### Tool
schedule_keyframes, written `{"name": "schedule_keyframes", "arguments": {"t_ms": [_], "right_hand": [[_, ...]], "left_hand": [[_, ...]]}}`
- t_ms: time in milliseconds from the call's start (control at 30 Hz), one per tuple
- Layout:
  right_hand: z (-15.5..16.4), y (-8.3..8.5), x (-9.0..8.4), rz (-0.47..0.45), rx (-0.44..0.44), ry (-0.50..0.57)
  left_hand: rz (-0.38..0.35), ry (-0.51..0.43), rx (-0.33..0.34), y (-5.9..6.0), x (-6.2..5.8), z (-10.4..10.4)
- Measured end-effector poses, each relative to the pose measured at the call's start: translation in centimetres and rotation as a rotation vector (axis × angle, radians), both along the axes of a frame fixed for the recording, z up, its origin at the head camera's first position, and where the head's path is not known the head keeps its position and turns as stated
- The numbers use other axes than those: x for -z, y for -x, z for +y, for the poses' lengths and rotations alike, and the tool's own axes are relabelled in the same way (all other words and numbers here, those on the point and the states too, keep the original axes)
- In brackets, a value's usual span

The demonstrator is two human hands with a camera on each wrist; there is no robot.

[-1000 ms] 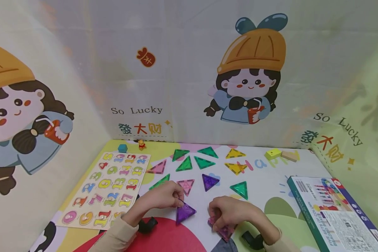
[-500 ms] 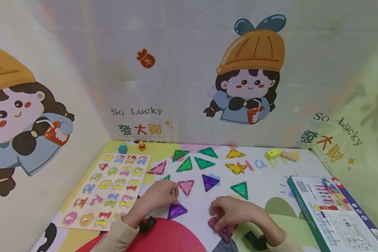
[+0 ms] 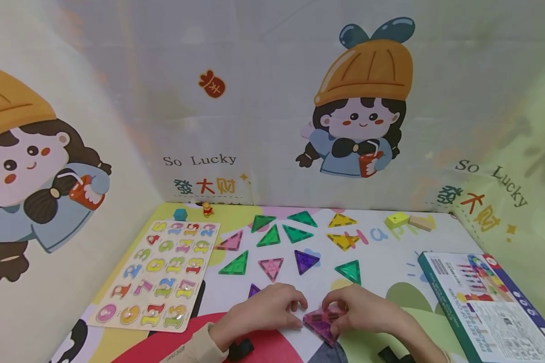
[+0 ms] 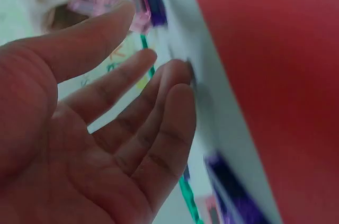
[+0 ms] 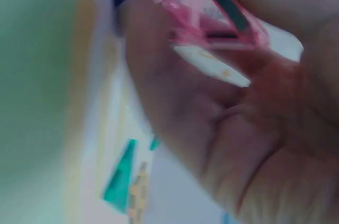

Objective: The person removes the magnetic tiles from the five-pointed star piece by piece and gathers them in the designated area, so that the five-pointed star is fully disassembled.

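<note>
From the head view I have both hands low at about six o'clock on the counter [image 3: 390, 262], which is covered by a colourful printed mat. My right hand [image 3: 368, 310] has its fingers curled round a small stack of translucent pink triangular magnetic tiles [image 3: 320, 322], resting on the mat just in front of it; the right wrist view confirms the pink plastic pinched between fingers and thumb. My left hand [image 3: 265, 310] sits just beside that stack with its fingers relaxed and spread, holding nothing, as the left wrist view shows plainly. A translucent purple triangular tile [image 3: 253, 290] peeks out at the left hand's eleven o'clock, lying flat and apart from the stack.

I judge the gathering barely under way: only the pink stack is collected. Still loose toward twelve o'clock are a pink triangle [image 3: 271, 267], a second purple triangle [image 3: 306, 260], several green triangles [image 3: 269, 237] and two yellow triangles [image 3: 342, 231].

At nine o'clock lies a wooden number puzzle board [image 3: 159, 275]; at three o'clock, a printed cardboard box [image 3: 477, 307]. Two small wooden blocks [image 3: 409, 221] sit at one o'clock.
</note>
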State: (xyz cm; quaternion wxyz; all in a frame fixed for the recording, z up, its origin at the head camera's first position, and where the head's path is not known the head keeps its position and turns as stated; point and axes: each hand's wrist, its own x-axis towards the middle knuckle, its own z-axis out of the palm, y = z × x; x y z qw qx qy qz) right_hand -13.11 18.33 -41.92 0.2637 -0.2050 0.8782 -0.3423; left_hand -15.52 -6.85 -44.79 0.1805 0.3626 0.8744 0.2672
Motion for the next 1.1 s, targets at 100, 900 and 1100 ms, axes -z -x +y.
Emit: {"name": "schedule_keyframes", "arguments": {"t_ms": [100, 900, 1100], "right_hand": [[0.2, 0.3, 0.7, 0.011, 0.011, 0.093], [0.2, 1.4, 2.2, -0.054, -0.063, 0.401], [0.3, 1.4, 1.9, -0.040, -0.061, 0.385]], "left_hand": [[0.034, 0.005, -0.009, -0.2, 0.3, 0.9], [-0.369, -0.250, -0.156, 0.2, 0.7, 0.9], [-0.404, -0.282, -0.154, 0.2, 0.8, 0.8]]}}
